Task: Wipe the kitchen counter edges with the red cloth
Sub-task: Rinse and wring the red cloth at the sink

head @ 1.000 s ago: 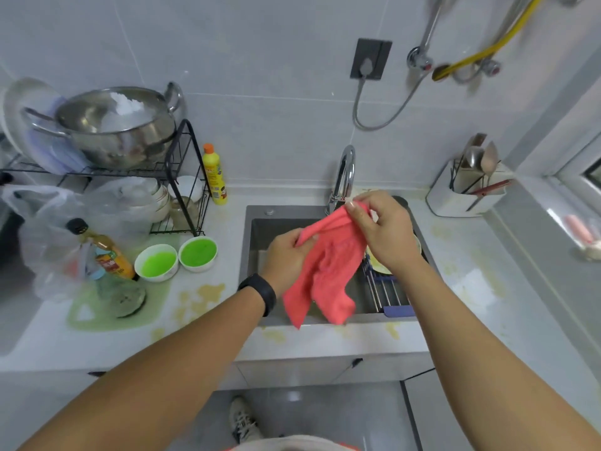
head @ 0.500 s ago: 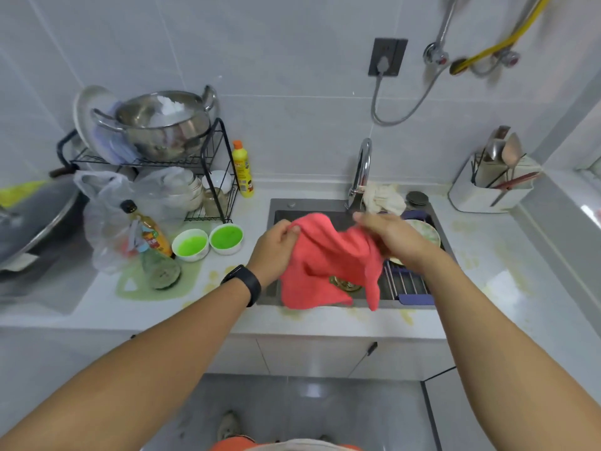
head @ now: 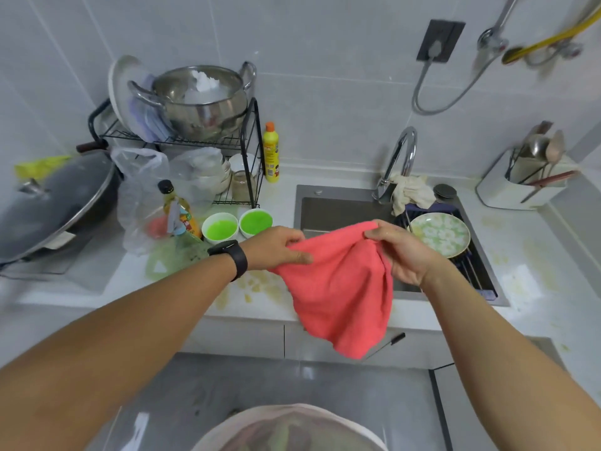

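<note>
1. Holding the red cloth (head: 341,288) up in the air, the person has it stretched between both hands in front of the sink (head: 328,209); its lower half hangs down past the counter edge (head: 253,315) without resting on it.
2. Left hand (head: 276,250): thumb and fingers pinch one upper corner of the cloth. Right hand (head: 400,255): fingers curl round the other upper part, bunching the fabric. Both grips are closed on cloth, none slack.
3. Judgement: the spread looks like a shake-out or a fold before wiping; wiping of the edges is not yet begun, since the cloth touches no surface.
4. Surface: pale counter with yellowish stains near the front lip, left of the sink and also to its right. A green spill lies under two bowls of green liquid (head: 237,224).
5. Room: white tiled wall, a tap (head: 401,157) with a pale rag (head: 409,192) draped at its base, a patterned plate (head: 439,234) in the sink, a dish rack (head: 182,138) carrying a steel pot, a yellow bottle (head: 270,154), a utensil holder (head: 523,180) at right.
</note>
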The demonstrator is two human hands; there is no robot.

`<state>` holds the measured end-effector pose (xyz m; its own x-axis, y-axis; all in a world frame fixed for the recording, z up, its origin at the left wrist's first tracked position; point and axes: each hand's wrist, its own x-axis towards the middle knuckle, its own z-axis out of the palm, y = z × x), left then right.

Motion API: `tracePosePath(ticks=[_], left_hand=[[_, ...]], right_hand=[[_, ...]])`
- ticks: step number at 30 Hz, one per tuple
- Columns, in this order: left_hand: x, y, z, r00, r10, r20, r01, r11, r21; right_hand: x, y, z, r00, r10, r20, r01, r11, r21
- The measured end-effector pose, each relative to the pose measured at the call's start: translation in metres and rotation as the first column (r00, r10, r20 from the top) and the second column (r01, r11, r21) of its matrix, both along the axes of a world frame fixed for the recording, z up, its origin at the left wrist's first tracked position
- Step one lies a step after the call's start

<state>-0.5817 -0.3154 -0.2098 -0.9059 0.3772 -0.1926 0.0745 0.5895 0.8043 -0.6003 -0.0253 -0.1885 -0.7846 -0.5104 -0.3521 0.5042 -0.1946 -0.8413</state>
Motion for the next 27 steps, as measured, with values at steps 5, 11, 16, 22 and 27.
tracePosePath(ticks=[5,11,16,22,27], left_hand=[[-0.002,-0.024,-0.019,0.989,-0.060,0.137,0.078,0.989,-0.129],[-0.019,-0.041,-0.010,0.977,0.206,0.058,-0.211,0.974,0.089],[-0.031,-0.044,0.003,0.959,0.280,0.041,-0.283,0.952,0.115],[-0.039,-0.028,0.012,0.876,0.480,0.038,-0.474,0.846,0.244],[-0.037,-0.021,0.012,0.746,0.635,0.200,-0.663,0.682,0.309]], right_hand=[[-0.009,-0.009,0.017,0.958,-0.205,-0.200,0.229,0.967,0.109],[-0.022,0.016,0.022,0.745,-0.260,-0.615,0.598,0.669,0.442],[-0.033,0.037,0.024,0.635,-0.261,-0.727,0.737,0.488,0.469],[-0.037,0.056,0.028,0.585,-0.055,-0.809,0.797,0.226,0.561],[-0.031,0.066,0.027,0.702,0.024,-0.712,0.701,0.157,0.696]])
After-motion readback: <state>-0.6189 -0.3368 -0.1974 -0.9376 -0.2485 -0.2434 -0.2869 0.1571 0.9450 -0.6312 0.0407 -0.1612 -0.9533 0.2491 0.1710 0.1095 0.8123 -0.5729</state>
